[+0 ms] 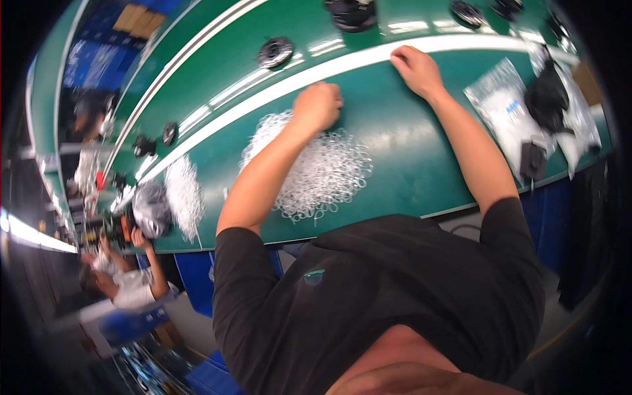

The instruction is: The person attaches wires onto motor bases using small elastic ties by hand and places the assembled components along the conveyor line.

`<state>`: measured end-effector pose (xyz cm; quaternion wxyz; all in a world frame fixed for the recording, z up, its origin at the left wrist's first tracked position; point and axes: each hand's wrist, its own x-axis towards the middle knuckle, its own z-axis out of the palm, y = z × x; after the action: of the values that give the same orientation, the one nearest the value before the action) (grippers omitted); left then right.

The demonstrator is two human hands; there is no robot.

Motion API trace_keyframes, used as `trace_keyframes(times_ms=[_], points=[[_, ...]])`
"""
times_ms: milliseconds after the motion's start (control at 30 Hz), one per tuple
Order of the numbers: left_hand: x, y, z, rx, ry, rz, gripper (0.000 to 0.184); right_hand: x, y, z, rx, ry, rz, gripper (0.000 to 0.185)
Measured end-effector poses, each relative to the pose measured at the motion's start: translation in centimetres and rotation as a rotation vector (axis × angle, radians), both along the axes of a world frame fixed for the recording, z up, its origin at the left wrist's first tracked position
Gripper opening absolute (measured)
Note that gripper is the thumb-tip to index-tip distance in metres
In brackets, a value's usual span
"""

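Note:
A big heap of white ring-shaped pieces (326, 174) lies on the green table, partly behind my left forearm. My left hand (318, 106) is just beyond the heap with its fingers curled closed; whatever is in them is hidden. Farther right, at the white edge strip (359, 60) of the conveyor, is my right hand (417, 70). Its fingers are bent together, and I cannot make out anything between them. Past the strip, a round black part (274, 52) sits on the green belt, closest to my left hand.
More black parts (352, 13) stand along the belt. At right lie clear plastic bags (510, 108) with white contents, a black bundle (548, 99) and a small dark device (532, 160). At left are another white heap (184, 194), a grey bag (151, 209) and a seated co-worker (135, 286).

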<state>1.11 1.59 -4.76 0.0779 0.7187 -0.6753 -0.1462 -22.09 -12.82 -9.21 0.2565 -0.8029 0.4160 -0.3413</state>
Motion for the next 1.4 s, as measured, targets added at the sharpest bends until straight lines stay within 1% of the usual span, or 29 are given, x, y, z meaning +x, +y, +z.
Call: trace_keyframes(times_ms=[33,67,133,167,200,267,367,400,467,500,600,633,733,833,967,1067,1167,1300,1400], points=[[-0.4,0.3,0.0,-0.049,-0.089,-0.033,0.01,0.0,-0.2,-0.4,0.0,-0.042,0.016,0.02],[-0.6,0.2,0.0,-0.006,-0.132,-0.053,0.011,0.1,-0.3,-0.6,0.008,-0.077,0.032,0.02],[-1.1,0.5,0.4,-0.017,-0.167,-0.076,0.018,0.2,-0.5,-0.7,-0.029,-0.082,0.049,0.02],[-1.0,0.9,0.2,-0.103,-0.117,-0.085,0.02,0.2,-0.7,-0.9,-0.028,-0.106,0.054,0.02],[-1.1,1.2,0.3,-0.119,-0.114,-0.078,0.019,0.2,-0.7,-1.0,-0.024,-0.124,0.051,0.02],[-1.0,1.6,0.8,-0.13,-0.05,-0.016,0.015,0.1,-0.5,-0.3,0.015,-0.042,0.014,0.021],[0.2,2.4,3.5,-0.125,0.208,0.014,0.019,0.2,-0.8,-0.6,0.041,-0.085,0.019,0.021],[0.5,2.9,4.1,-0.154,0.325,0.059,0.021,0.2,-0.9,-0.9,0.04,-0.116,0.026,0.021],[1.4,4.2,5.5,-0.223,0.554,0.144,0.025,0.2,-0.9,-0.8,0.013,-0.088,0.021,0.02],[2.0,4.9,5.9,-0.252,0.643,0.182,0.022,0.1,-1.0,-0.9,0.022,-0.09,0.027,0.02],[4.4,6.6,5.0,-0.277,1.026,0.262,0.016,0.4,-1.1,-1.3,0.011,-0.148,0.054,0.02],[4.3,7.8,6.1,-0.301,1.061,0.306,0.014,0.3,-1.3,-1.4,0.016,-0.148,0.058,0.02],[5.2,10.7,5.9,-0.422,1.117,0.38,0.013,0.3,-1.6,-1.6,0.01,-0.12,0.049,0.02],[5.8,13.7,5.7,-0.539,1.294,0.367,0.01,0.4,-1.4,-1.4,-0.027,-0.088,0.045,0.02],[6.1,17.8,6.3,-0.739,1.613,0.258,0.01,0.7,-1.0,-1.2,-0.121,-0.05,0.056,0.018],[6.6,20.5,6.2,-0.839,1.758,0.255,0.007,0.7,-0.9,-1.4,-0.147,-0.021,0.039,0.017],[8.2,22.2,5.5,-0.95,1.878,0.097,0.008,1.0,-1.0,-1.5,-0.188,-0.005,0.035,0.018],[11.0,25.0,6.3,-1.077,1.872,0.114,0.014,0.8,-0.5,-1.1,-0.214,0.089,-0.005,0.018],[14.4,27.3,7.4,-1.159,1.863,0.11,0.017,0.9,-0.7,-1.3,-0.228,0.091,0.005,0.018]])
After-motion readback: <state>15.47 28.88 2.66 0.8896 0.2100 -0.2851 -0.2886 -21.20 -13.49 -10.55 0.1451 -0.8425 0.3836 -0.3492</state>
